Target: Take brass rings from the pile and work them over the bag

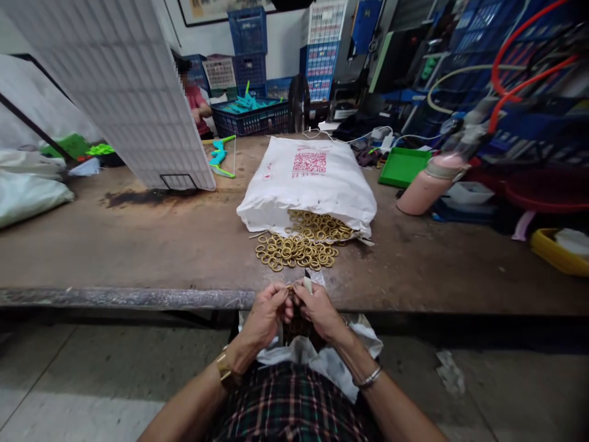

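The left hand [267, 314] pinched a golden ring [289, 287]; the right hand [321, 312] gripped a small knife [308, 283], its blade pointed away, probably for leaving the fingertips free.

Single head cam, worn by the person, looks forward and steeply down over own lap, both hands [268, 314] near bottom center, table [184, 245] across mid-frame. Hands and forearms are nearest, wide view, table edges run out both sides, stacked crates [321, 58] and back wall [207, 37] far off up top. Only one view, so nothing shared with another.
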Available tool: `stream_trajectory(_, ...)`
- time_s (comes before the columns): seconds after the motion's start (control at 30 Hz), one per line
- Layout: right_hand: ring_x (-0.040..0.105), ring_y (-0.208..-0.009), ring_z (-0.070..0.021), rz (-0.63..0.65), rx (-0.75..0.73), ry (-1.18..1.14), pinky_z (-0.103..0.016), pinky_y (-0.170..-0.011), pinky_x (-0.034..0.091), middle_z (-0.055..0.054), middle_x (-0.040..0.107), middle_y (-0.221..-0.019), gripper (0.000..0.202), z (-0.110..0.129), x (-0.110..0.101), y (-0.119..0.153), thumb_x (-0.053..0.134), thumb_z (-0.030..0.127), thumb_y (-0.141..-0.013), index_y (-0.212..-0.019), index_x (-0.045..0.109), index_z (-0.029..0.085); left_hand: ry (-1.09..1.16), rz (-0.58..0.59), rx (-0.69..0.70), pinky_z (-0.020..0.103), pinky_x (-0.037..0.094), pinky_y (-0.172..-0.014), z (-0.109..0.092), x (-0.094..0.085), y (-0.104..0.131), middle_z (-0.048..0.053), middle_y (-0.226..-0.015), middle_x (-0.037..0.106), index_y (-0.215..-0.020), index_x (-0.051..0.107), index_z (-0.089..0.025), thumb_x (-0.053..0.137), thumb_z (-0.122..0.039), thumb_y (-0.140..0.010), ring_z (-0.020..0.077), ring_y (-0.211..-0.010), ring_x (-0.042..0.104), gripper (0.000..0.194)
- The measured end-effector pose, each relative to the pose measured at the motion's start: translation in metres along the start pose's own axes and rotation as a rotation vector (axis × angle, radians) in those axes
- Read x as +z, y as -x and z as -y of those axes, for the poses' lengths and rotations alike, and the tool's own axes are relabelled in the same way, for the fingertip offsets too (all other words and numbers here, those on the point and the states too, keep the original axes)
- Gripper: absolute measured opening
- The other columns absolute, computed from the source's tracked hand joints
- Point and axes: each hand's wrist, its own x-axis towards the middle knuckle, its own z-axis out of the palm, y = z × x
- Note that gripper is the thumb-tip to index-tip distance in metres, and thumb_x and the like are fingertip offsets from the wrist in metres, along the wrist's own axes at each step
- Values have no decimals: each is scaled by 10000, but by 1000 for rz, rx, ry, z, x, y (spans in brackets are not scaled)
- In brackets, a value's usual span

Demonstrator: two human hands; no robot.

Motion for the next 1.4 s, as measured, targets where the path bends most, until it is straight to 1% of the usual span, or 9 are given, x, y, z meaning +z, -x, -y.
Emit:
stream_trajectory(0.17, 287, -371, -37, 16, -42, 53, -182, -373, 211, 64, 446, -487, 290, -7, 0, -1, 484, 450, -748, -649, 456, 178, 140, 30, -57, 160, 320, -433, -3, 2, 3, -24, -618, 522, -739, 486, -138, 645, -315, -697, 42, -464, 451, 242)
stream_trajectory(0.3, 344, -433, -55, -9, -96, 155, -188, -427, 276, 45, 487, -530, 284, -12, 0, -2, 464, 442, -763, -696, 500, 168, 122, -2, -71, 161, 317, -428, -3, -1, 3, -42, -596, 494, -745, 479, -144, 652, -323, -680, 40, -455, 436, 257)
stream_trajectory(0.47, 380, -506, -74, -33, -141, 252, -192, -499, 324, 56, 459, -530, 234, -13, 0, -3, 467, 386, -754, -666, 507, 172, -253, -129, 72, 161, 336, -415, -2, -7, 6, -49, -539, 472, -759, 509, -137, 607, -374, -706, 51, -443, 419, 262)
stream_trajectory(0.57, 396, -527, -74, -27, -149, 264, -194, -524, 331, 53, 470, -543, 223, -12, 1, -4, 471, 349, -747, -619, 504, 168, -442, -174, 205, 167, 371, -433, -4, -10, 9, -32, -619, 506, -921, 533, -135, 570, -358, -730, 68, -492, 462, 296)
stream_trajectory(0.67, 425, -533, -76, -19, -127, 263, -196, -524, 333, 41, 510, -557, 215, -12, 3, -3, 479, 332, -734, -619, 533, 159, -569, -133, 318, 184, 394, -466, -3, -17, 11, -4, -714, 552, -1027, 540, -157, 517, -318, -770, 77, -515, 485, 304)
stream_trajectory(0.77, 413, -475, -63, -18, -60, 223, -188, -470, 309, 50, 500, -532, 176, -10, 5, -1, 495, 315, -709, -651, 549, 158, -762, -60, 417, 208, 415, -546, -1, -25, 11, 23, -756, 603, -904, 629, -168, 482, -274, -799, 92, -555, 509, 210)
stream_trajectory(0.87, 305, -366, -32, -8, 58, 105, -174, -380, 219, 80, 449, -490, 159, -5, 8, 2, 511, 324, -690, -717, 530, 169, -858, -54, 473, 224, 423, -592, 0, -29, 11, 34, -794, 632, -882, 649, -185, 487, -253, -798, 116, -605, 534, 195)
stream_trajectory(1.07, 240, -315, -19, 22, 131, -19, -166, -333, 140, 97, 424, -474, 169, -1, 9, 5, 515, 329, -684, -769, 502, 183, -850, -41, 421, 207, 408, -547, -1, -23, 13, 7, -656, 601, -851, 625, -168, 470, -273, -808, 95, -522, 493, 192)
stream_trajectory(1.4, 420, -499, -79, -39, -164, 410, -205, -513, 334, 38, 499, -522, 289, -4, 7, 3, 452, 395, -767, -596, 504, 167, -548, -80, 125, 161, 334, -399, -9, -11, 15, -49, -529, 492, -739, 502, -145, 523, -420, -743, 44, -382, 416, 276)
